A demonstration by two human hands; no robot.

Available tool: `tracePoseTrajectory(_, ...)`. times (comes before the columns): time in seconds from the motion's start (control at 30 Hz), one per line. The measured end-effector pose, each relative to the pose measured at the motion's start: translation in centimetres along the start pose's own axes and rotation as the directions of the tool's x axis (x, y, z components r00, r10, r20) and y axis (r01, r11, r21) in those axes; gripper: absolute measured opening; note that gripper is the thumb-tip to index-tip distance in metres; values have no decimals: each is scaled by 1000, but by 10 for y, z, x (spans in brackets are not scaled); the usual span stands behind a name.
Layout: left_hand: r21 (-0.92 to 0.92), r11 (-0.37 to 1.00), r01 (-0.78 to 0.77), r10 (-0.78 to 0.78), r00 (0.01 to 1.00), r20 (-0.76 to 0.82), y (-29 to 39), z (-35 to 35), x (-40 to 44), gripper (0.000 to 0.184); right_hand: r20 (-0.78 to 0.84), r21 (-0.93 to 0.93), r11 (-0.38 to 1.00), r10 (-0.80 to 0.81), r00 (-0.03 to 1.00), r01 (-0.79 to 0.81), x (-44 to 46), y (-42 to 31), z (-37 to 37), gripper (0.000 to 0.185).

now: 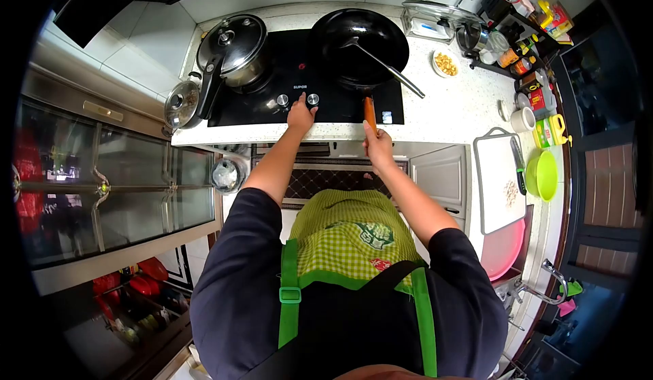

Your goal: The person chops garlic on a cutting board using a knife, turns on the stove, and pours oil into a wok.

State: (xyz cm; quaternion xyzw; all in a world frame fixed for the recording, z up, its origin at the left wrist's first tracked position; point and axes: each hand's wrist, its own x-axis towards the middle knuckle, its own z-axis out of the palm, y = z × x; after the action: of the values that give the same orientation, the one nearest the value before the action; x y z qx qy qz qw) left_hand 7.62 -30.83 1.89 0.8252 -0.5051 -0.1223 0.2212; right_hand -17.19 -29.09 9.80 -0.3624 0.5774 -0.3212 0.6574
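My left hand reaches over the front of the black cooktop, with its index finger and thumb around the right-hand control knob. A second knob sits just to its left. My right hand is closed around the end of the wooden handle of a black wok, which rests on the right side of the cooktop. Inside the wok leans a metal spatula, its handle sticking out over the right rim.
On the left burner stands a lidded pressure cooker, beside a small glass-lidded pot. To the right are a bowl of chopped yellow food, a cutting board with a knife, a green bowl, a pink basin and bottles.
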Motion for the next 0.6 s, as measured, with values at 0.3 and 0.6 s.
tracePoseTrajectory(0.3, -8, 997, 78, -78, 997, 17, 5, 8, 14, 46, 21, 35, 998, 52, 998, -53, -6, 2, -5, 39)
tracePoseTrajectory(0.6, -78, 982, 172, -172, 985, -1, 11, 15, 5, 53, 84, 44, 995, 88, 993, -92, -8, -1, -13, 42)
